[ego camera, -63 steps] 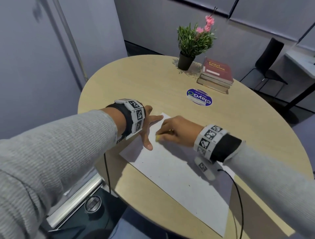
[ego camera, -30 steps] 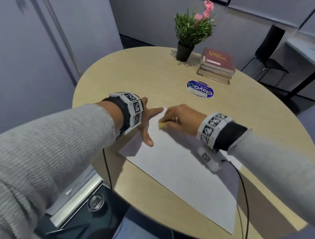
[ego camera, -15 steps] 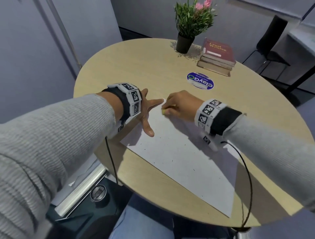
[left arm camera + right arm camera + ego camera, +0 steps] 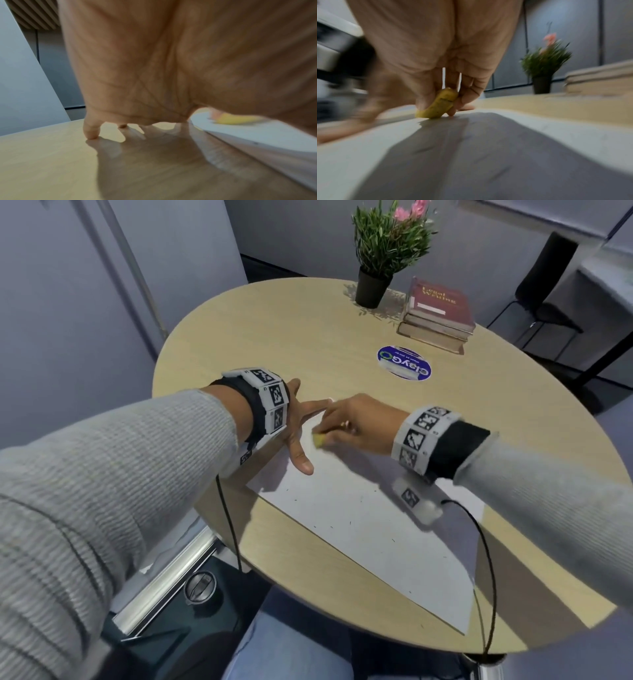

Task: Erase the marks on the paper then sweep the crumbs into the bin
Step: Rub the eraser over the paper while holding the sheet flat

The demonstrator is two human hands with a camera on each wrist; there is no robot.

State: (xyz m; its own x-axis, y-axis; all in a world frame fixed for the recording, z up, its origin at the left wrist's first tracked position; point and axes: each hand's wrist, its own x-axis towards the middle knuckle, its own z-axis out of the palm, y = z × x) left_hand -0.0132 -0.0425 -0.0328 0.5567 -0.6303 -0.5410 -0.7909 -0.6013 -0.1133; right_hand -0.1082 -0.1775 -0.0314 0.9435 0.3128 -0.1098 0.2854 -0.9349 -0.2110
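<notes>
- The small yellow rubber eraser [image 4: 318, 441], rounded and smudged grey along one face, is pressed against the far left corner of the flat white sheet of paper [image 4: 359, 529].
- The right hand [image 4: 356, 422] pinches that eraser with curled fingers and thumb; the head view shows only its yellow tip poking out below the knuckles.
- The right wrist view shows the whole eraser [image 4: 437, 105] tilted, its lower end on the paper [image 4: 539, 128], with fingertips [image 4: 467, 94] clamped on either side.
- The left hand [image 4: 298, 426] lies just left of the eraser, fingers straight and spread, thumb and forefinger on the paper's corner.
- The left wrist view shows that hand's [image 4: 154, 60] other fingertips on bare wood beside the paper's edge, and the eraser [image 4: 235, 119] as a yellow blur.
- Against the picture half a second earlier, the eraser sits nearer the left thumb; the left hand has not shifted.
- Tiny dark crumbs [image 4: 349, 522] speckle the paper nearer the person than the eraser.
- The paper rests on a round, smooth, light wooden table [image 4: 274, 337].
- Beyond the paper: a blue oval sticker [image 4: 404, 362], a stack of hardback books [image 4: 436, 314] with a red one on top, and a green plant in a black pot [image 4: 373, 285].
</notes>
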